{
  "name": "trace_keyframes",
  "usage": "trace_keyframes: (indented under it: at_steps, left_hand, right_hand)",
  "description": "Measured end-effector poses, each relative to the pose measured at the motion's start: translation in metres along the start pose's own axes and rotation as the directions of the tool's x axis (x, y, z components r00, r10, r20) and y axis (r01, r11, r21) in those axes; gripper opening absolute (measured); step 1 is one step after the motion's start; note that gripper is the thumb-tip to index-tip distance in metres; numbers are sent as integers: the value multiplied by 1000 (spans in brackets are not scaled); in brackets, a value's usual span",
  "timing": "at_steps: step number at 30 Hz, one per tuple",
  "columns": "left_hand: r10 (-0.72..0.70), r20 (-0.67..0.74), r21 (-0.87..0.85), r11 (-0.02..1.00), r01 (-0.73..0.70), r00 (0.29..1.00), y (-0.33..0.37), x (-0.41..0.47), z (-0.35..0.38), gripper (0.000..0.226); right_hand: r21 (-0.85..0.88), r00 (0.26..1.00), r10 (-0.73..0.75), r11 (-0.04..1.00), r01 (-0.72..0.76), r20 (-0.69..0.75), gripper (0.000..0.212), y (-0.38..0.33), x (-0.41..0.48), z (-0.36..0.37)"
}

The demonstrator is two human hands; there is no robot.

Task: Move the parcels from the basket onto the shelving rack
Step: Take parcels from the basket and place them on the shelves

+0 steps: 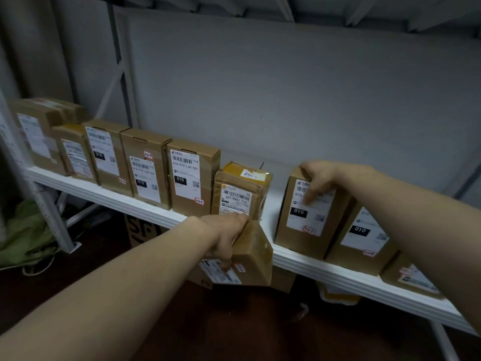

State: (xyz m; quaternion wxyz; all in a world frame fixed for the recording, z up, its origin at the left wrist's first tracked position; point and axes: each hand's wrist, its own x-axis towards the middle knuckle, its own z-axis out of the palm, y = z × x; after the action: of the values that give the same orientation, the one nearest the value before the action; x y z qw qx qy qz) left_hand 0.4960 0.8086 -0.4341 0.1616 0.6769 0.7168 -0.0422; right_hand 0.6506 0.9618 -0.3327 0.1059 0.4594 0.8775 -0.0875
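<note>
Left hand (223, 237) grips small parcel (256, 254) at shelf (299, 260) edge; right hand (320, 178) clasps top of upright parcel (302, 230).

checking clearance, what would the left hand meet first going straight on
Probably the bare shelf gap; the left hand with its small parcel points there. The 010 parcel beside is close, depth unclear.

far-left parcels (36, 136): labels blurred | held parcel (256, 252): label half under left hand (223, 235) | upright parcel (307, 222): label top under right hand (321, 178) | end parcel (411, 276): partly behind right forearm (416, 217)
</note>
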Motion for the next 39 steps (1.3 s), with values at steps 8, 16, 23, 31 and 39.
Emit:
trace_keyframes:
  at_steps: [8, 16, 23, 31, 39]
  left_hand:
    - [-37, 30, 5, 999, 36, 999, -8, -7, 6, 102]
    - [-42, 30, 27, 999, 42, 999, -9, -10, 6, 103]
    - [-35, 44, 39, 999, 34, 998, -1, -11, 7, 105]
    - [7, 33, 20, 1000, -7, 999, 29, 0, 2, 104]
    - [83, 47, 77, 993, -87, 995, 73, 22, 1, 108]
  right_hand:
    - [73, 995, -96, 993, 97, -14, 51, -24, 8, 2]
    - [93, 993, -117, 989, 117, -5, 50, -29, 13, 3]
    - [108, 993, -116, 987, 119, -33, 76, -25, 15, 6]
    - [324, 998, -43, 944, 58, -55, 115, 33, -12, -8]
    - [126, 992, 107, 985, -114, 59, 116, 104, -34, -2]
